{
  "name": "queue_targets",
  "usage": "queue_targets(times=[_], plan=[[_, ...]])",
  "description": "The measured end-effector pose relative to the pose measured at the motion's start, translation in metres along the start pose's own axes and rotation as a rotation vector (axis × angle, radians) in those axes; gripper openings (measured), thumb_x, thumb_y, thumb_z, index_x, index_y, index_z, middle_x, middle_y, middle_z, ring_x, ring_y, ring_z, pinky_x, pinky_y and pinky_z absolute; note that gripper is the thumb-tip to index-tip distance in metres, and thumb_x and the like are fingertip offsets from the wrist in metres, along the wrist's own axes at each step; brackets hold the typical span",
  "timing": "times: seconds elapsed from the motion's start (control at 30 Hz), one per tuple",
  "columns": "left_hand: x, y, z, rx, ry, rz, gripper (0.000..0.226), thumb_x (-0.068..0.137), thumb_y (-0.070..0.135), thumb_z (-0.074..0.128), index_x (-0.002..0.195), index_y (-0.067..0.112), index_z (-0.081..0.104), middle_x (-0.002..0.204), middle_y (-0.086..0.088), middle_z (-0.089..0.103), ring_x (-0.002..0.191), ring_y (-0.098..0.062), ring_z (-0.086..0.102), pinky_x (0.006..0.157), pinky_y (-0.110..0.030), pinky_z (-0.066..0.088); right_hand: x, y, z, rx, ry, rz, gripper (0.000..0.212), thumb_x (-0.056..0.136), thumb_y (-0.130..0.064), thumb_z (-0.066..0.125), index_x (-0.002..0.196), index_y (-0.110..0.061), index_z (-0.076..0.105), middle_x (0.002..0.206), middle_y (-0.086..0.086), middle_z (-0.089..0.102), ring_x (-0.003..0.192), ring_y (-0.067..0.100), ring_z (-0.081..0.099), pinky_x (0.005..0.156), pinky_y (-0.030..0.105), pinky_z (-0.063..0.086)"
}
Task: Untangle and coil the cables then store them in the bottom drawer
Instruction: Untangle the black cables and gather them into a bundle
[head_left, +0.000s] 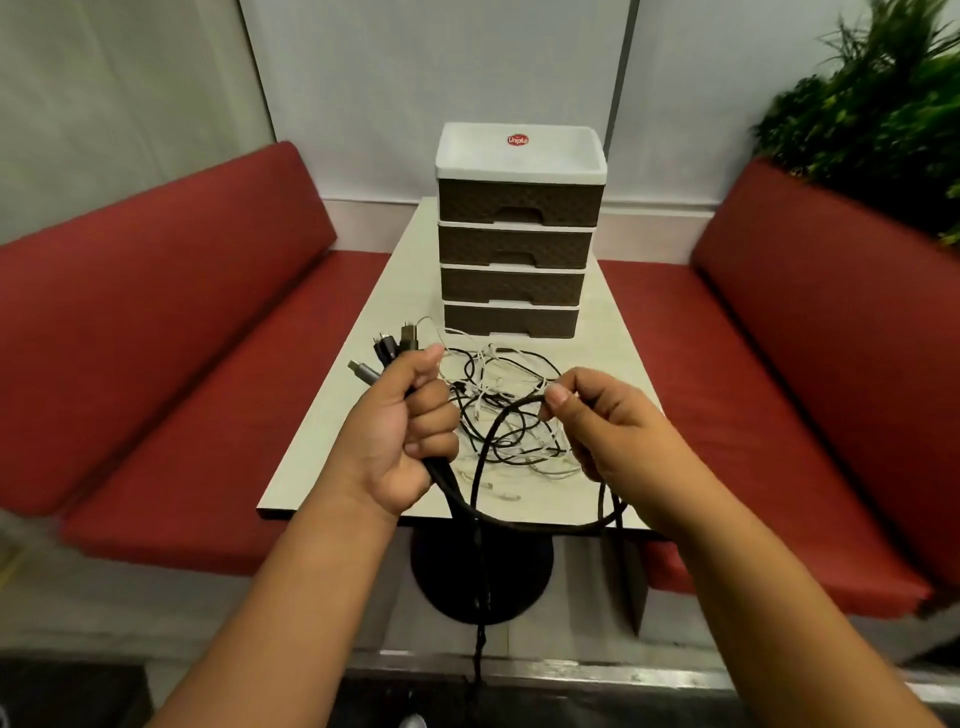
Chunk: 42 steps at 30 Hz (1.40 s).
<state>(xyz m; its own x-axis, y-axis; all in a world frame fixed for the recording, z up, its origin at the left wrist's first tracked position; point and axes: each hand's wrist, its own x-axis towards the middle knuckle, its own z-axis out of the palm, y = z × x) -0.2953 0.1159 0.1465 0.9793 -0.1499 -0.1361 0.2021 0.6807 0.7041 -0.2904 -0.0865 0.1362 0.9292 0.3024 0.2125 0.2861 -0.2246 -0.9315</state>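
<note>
My left hand (410, 421) grips a bundle of thick black braided cable (524, 522), with several plug ends (387, 351) sticking out above the fist. My right hand (602, 421) pinches a loop of the same black cable between thumb and fingers. The cable sags below the table edge and hangs down toward the floor. A tangle of thin black and white cables (511, 410) lies on the table between my hands and the drawer unit. The bottom drawer (509, 318) of the brown four-drawer unit (519, 208) is closed.
The white table (363, 415) stands on a black round pedestal base (480, 577). Red cushioned benches (171, 353) flank it on both sides. A green plant (883, 98) sits at the upper right behind the right bench.
</note>
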Motion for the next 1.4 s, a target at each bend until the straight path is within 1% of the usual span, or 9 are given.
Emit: queue_targets(times=[0.17, 0.43, 0.53, 0.63, 0.73, 0.87, 1.07, 1.27, 1.4], plan=[[-0.018, 0.004, 0.014, 0.053, -0.012, 0.053, 0.035, 0.077, 0.024, 0.058, 0.057, 0.025, 0.029, 0.040, 0.010, 0.015, 0.032, -0.002, 0.011, 0.031, -0.013, 0.008, -0.012, 0.052, 0.021, -0.203, -0.178, 0.214, 0.026, 0.098, -0.037, 0.052, 0.077, -0.025, 0.061, 0.053, -0.011, 0.043, 0.051, 0.009, 0.038, 0.056, 0.026, 0.035], [-0.022, 0.009, 0.028, 0.068, -0.002, 0.046, 0.043, 0.087, 0.026, 0.054, 0.053, 0.025, 0.028, 0.039, 0.010, 0.016, 0.029, -0.003, 0.014, 0.031, -0.013, 0.009, -0.019, 0.114, 0.044, -0.598, -0.433, 0.493, 0.028, 0.093, -0.043, 0.057, 0.088, -0.017, 0.066, 0.086, 0.002, 0.066, 0.083, 0.019, 0.061, 0.070, 0.028, 0.045], [-0.024, 0.014, 0.035, 0.080, -0.021, 0.048, 0.045, 0.091, 0.025, 0.051, 0.052, 0.025, 0.029, 0.039, 0.010, 0.016, 0.029, -0.003, 0.014, 0.031, -0.013, 0.009, -0.020, 0.109, 0.045, -0.708, -0.461, 0.455, 0.029, 0.094, -0.042, 0.056, 0.094, -0.015, 0.067, 0.092, 0.004, 0.067, 0.087, 0.020, 0.062, 0.077, 0.031, 0.048], [-0.024, 0.012, 0.042, 0.117, -0.033, 0.044, 0.047, 0.094, 0.025, 0.050, 0.052, 0.025, 0.029, 0.039, 0.011, 0.017, 0.029, -0.003, 0.014, 0.032, -0.013, 0.009, -0.022, 0.073, 0.048, -0.179, -0.208, 0.301, 0.043, 0.097, -0.051, 0.043, 0.094, -0.016, 0.067, 0.089, 0.000, 0.070, 0.088, 0.017, 0.065, 0.087, 0.040, 0.052], [-0.021, 0.005, 0.048, 0.179, -0.027, 0.047, 0.048, 0.094, 0.024, 0.053, 0.053, 0.026, 0.028, 0.039, 0.011, 0.016, 0.030, -0.003, 0.013, 0.033, -0.014, 0.008, -0.025, 0.034, 0.048, 0.377, -0.223, 0.150, 0.058, 0.091, -0.060, 0.045, 0.109, -0.010, 0.067, 0.105, 0.010, 0.072, 0.104, 0.024, 0.067, 0.095, 0.036, 0.053], [-0.019, 0.005, 0.056, 0.201, -0.038, 0.071, 0.049, 0.093, 0.024, 0.055, 0.055, 0.027, 0.025, 0.039, 0.011, 0.016, 0.031, -0.003, 0.013, 0.035, -0.014, 0.007, -0.037, 0.026, 0.066, 0.252, -0.284, 0.048, 0.023, 0.087, -0.032, 0.065, 0.088, -0.009, 0.061, 0.072, 0.013, 0.064, 0.070, 0.026, 0.064, 0.076, 0.037, 0.050], [-0.017, 0.008, 0.052, 0.213, -0.019, 0.096, 0.053, 0.094, 0.030, 0.054, 0.053, 0.026, 0.022, 0.040, 0.010, 0.014, 0.032, -0.005, 0.012, 0.036, -0.014, 0.008, -0.054, 0.046, 0.088, 0.248, -0.148, 0.148, 0.028, 0.094, -0.023, 0.062, 0.080, -0.005, 0.044, 0.061, 0.016, 0.043, 0.041, 0.014, 0.041, 0.042, 0.021, 0.037], [-0.011, 0.019, 0.042, 0.233, -0.016, 0.097, 0.058, 0.094, 0.042, 0.052, 0.050, 0.025, 0.019, 0.039, 0.009, 0.013, 0.031, -0.006, 0.012, 0.037, -0.013, 0.007, -0.059, 0.068, 0.095, 0.171, -0.215, 0.311, 0.028, 0.094, -0.034, 0.061, 0.071, -0.025, 0.049, 0.058, 0.004, 0.048, 0.048, 0.011, 0.047, 0.051, 0.022, 0.042], [-0.002, 0.022, 0.030, 0.193, 0.005, 0.088, 0.058, 0.095, 0.039, 0.051, 0.048, 0.024, 0.020, 0.039, 0.009, 0.013, 0.030, -0.005, 0.012, 0.037, -0.012, 0.007, -0.052, 0.084, 0.097, 0.087, -0.274, 0.333, 0.029, 0.088, -0.048, 0.062, 0.074, -0.023, 0.062, 0.079, 0.009, 0.064, 0.077, 0.012, 0.064, 0.078, 0.032, 0.052]])
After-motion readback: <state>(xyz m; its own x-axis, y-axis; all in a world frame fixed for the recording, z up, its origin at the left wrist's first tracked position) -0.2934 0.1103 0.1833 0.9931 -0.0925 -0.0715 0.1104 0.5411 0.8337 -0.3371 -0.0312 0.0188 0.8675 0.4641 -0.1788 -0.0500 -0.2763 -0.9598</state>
